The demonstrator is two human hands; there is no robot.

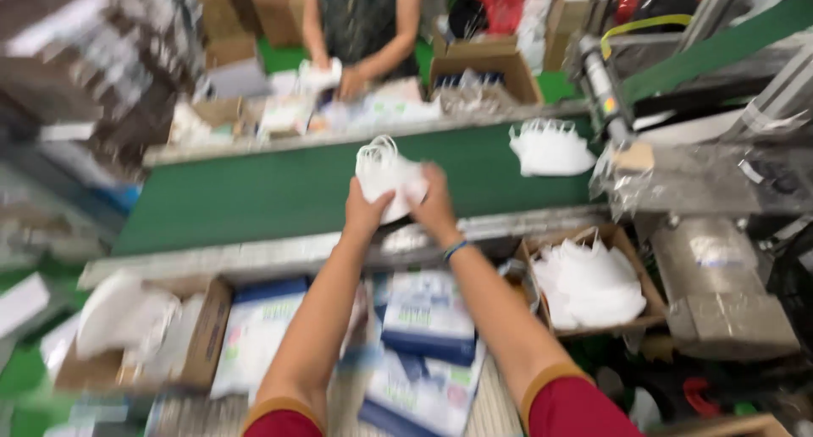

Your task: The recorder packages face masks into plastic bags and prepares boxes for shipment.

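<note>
Both my hands hold one stack of white face masks [385, 173] above the green conveyor belt [254, 196]. My left hand [364, 210] grips the stack from below on the left. My right hand [434, 201] grips its right side; a blue band circles that wrist. A second pile of white masks [550, 149] lies further right on the belt. The picture is blurred by motion.
A cardboard box of white masks [593, 284] stands at the near right. Blue-and-white packets [428, 318] lie below my arms, and another cardboard box [144, 335] at the left. Across the belt a person [360, 30] handles items among boxes. Machinery [711, 81] stands at the right.
</note>
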